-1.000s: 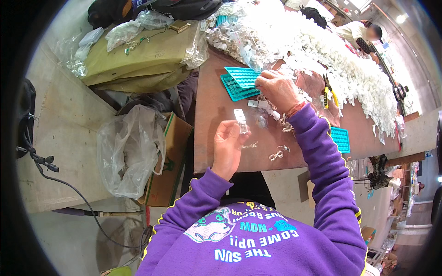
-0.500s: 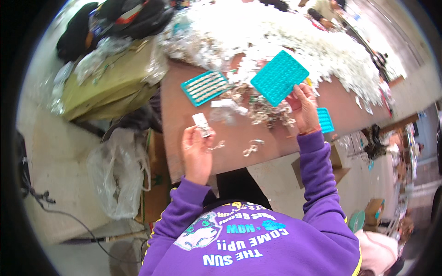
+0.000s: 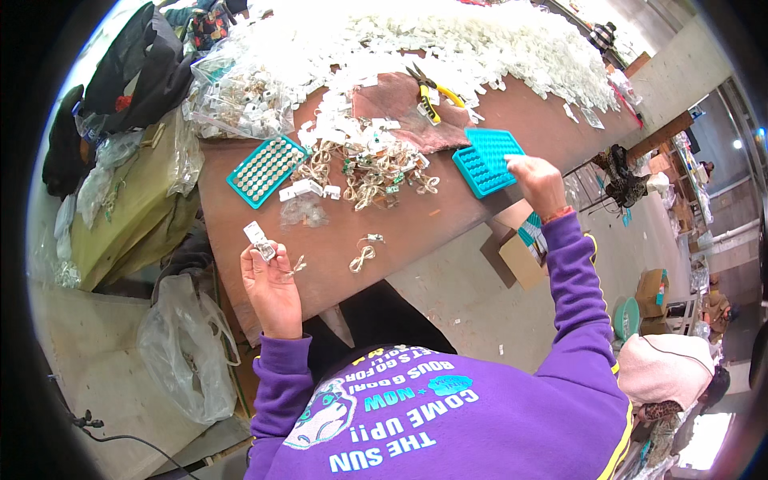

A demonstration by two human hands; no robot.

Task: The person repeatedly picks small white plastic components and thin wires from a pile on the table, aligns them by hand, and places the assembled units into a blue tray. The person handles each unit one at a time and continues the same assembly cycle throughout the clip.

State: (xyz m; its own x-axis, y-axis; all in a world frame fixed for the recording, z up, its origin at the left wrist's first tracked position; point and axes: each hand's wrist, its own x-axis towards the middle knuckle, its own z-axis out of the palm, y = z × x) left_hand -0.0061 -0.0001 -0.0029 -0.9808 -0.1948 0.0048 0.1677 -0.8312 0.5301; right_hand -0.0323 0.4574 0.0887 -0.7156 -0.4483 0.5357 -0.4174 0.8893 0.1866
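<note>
My left hand (image 3: 274, 296) is closed near the table's front left, pinching a small white plastic case (image 3: 256, 235) with a short wire hanging beside it. To the right, my right hand (image 3: 541, 184) grips the edge of an empty teal tray (image 3: 494, 146) full of round pockets. That tray lies tilted over other teal trays (image 3: 482, 182) at the table's right edge. A further teal tray (image 3: 270, 170), holding rows of round silvery pieces, rests at the left. Between the hands sits a heap of coiled pale wires with small white parts (image 3: 376, 164).
White plastic pieces (image 3: 400, 36) cover the table's far side. Yellow-handled cutting pliers (image 3: 433, 96) lie by a reddish cloth (image 3: 388, 104). A loose wire coil (image 3: 362, 258) is near the front edge. An open cardboard box (image 3: 522, 260) stands below the right edge.
My right hand has carried the empty teal tray right and down onto the trays at the table's edge. The view has shifted; my left hand still holds the white case.
</note>
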